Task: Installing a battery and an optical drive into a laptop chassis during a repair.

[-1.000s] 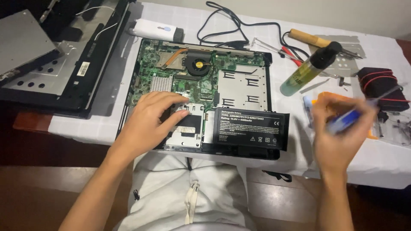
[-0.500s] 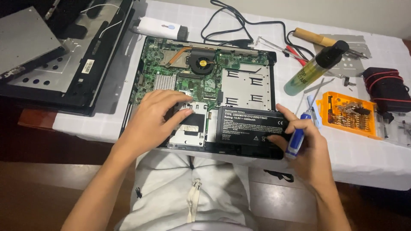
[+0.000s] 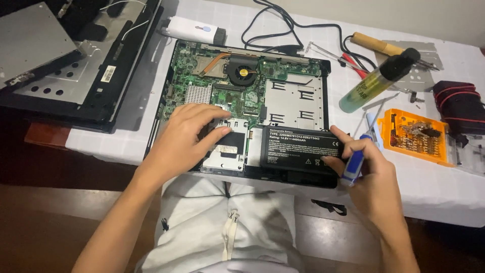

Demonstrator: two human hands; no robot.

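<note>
The head camera looks steeply down, close over the opened laptop (image 3: 242, 101) on the table's (image 3: 444, 192) near edge.

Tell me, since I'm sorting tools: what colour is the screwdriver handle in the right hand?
Blue and white handle, gripped in the right hand, seen in the head view.

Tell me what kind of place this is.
Likely a home electronics repair table: an opened laptop with its circuit board bare, an orange screwdriver bit set and a soldering iron lie on a white cloth.
</note>
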